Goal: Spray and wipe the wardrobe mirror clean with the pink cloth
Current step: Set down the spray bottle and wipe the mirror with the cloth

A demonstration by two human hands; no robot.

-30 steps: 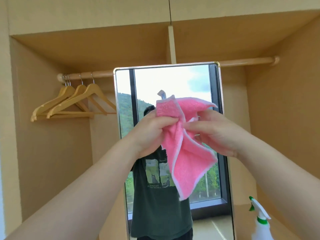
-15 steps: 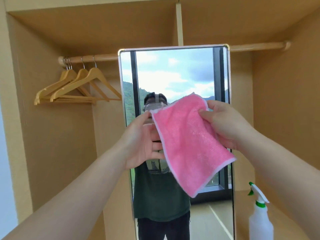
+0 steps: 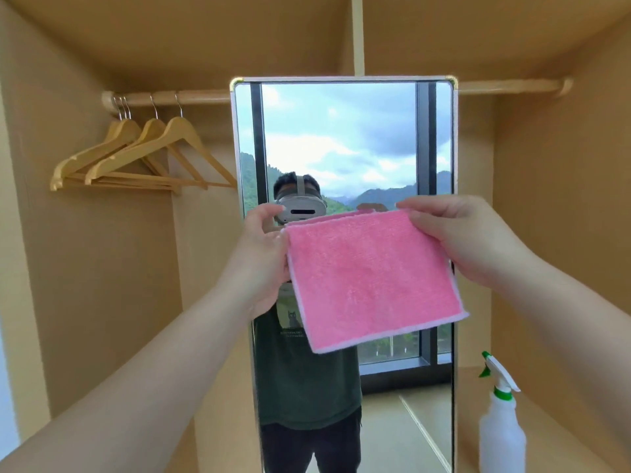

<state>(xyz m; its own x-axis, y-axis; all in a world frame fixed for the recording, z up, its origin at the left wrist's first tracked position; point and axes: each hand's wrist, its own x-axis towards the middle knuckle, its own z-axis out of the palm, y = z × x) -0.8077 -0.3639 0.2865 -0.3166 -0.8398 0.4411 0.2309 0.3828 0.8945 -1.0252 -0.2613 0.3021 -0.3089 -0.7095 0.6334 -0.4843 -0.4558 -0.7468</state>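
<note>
Pink and fluffy, the cloth (image 3: 372,278) hangs spread flat in front of the mirror (image 3: 345,141), with a pale border all around it. The left hand (image 3: 264,261) pinches its upper left edge, the fingers (image 3: 269,213) curled round the corner. The right hand (image 3: 471,240) grasps the upper right corner in the same way, thumb on the front of the cloth. The top edge is stretched almost level between the two hands; the lower right corner (image 3: 461,315) hangs free and reaches a little past the right frame of the mirror. I cannot tell whether the cloth touches the glass.

The mirror stands upright inside a tan wardrobe (image 3: 563,199), its thin frame with gold corners at the top. The glass above the cloth is uncovered, and also the glass below it. On the left side, wooden hangers (image 3: 136,158) hang on the rail (image 3: 191,97), near the mirror's left edge but apart from the hands. At the right, a white spray bottle (image 3: 500,428) with a green nozzle stands on the wardrobe floor, just beside the mirror's lower right edge and well below the right arm.
</note>
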